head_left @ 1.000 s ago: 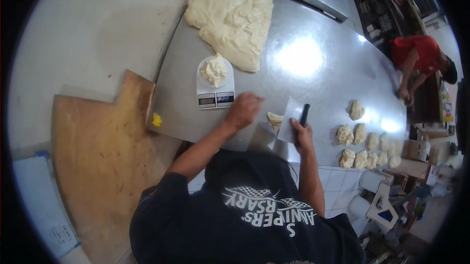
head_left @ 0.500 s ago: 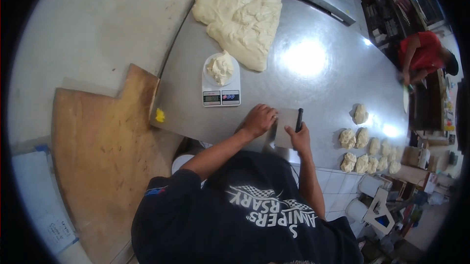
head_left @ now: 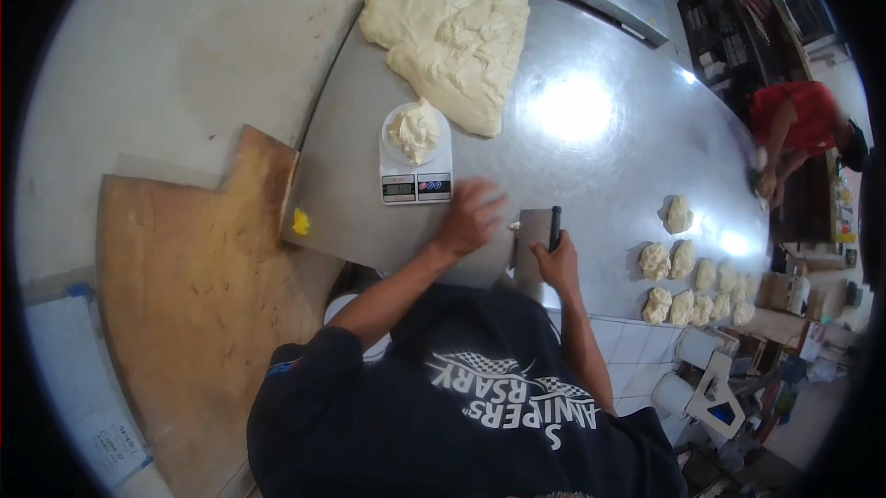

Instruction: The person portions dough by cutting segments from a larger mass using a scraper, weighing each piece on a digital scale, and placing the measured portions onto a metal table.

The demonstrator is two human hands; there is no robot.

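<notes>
Dough on scale — printed panel; black shirt — white lettering.

We see a steel worktop: big dough mass at far-left corner, white scale between it and near edge, yellow patch at near-left corner, dough lumps toward near-right corner.

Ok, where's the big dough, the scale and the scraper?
Big dough (head_left: 452,41), head view: middle of its lump.
Scale (head_left: 400,188), head view: its display.
Scraper (head_left: 531,228), head view: its flat blade.
</notes>
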